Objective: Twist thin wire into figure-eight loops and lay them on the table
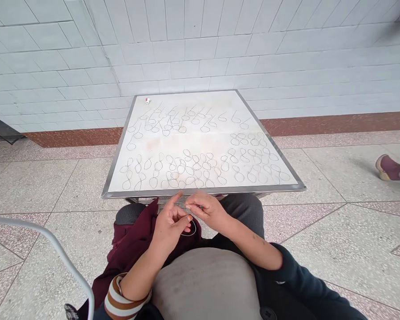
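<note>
Over my lap, in front of the table's near edge, my left hand (169, 222) pinches a thin wire loop (195, 230) between thumb and finger, its index finger stretched forward. The loop hangs below the fingertips. Close by on the right, my right hand (209, 210) has thumb and fingers pressed together; whatever is between them is too small to make out. Many thin wire loops lie on the white table (193, 144). Those towards the far side have a single loop with a straight tail; many nearer me are bent into figure-eight shapes.
A small white and red object (148, 101) sits at the table's far left corner. A tiled wall (200, 49) stands behind the table. A grey curved tube (53, 244) is at my left. Another person's shoe (388, 167) shows on the floor at far right.
</note>
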A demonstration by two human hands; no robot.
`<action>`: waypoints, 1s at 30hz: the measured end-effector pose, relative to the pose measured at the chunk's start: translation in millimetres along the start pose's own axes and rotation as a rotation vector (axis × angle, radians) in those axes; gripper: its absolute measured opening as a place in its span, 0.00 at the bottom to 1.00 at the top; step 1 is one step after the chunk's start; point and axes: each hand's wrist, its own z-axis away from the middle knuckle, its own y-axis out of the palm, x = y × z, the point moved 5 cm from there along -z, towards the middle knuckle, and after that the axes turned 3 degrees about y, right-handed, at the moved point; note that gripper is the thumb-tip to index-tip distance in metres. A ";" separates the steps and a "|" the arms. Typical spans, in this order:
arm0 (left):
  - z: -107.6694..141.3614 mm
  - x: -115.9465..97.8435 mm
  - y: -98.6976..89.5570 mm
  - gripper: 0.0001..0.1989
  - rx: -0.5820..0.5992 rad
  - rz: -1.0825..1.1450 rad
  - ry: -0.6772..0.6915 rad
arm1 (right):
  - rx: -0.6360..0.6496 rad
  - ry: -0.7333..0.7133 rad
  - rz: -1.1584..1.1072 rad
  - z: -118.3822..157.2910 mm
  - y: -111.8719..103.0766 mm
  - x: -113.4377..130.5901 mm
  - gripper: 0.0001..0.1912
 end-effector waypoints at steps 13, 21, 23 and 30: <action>0.0 0.2 -7.4 0.34 -0.017 0.012 0.051 | 0.147 0.374 -0.551 7.2 8.8 -8.7 0.13; 0.2 2.3 -6.0 0.33 -0.014 -0.009 0.054 | 0.167 0.310 -0.506 7.0 12.3 -8.8 0.15; -0.1 2.6 -5.2 0.33 -0.012 -0.004 0.048 | 0.171 0.311 -0.499 7.7 14.4 -10.4 0.17; -2.4 3.8 -6.5 0.34 -0.026 0.005 0.040 | 0.139 0.364 -0.536 9.7 15.8 -17.1 0.16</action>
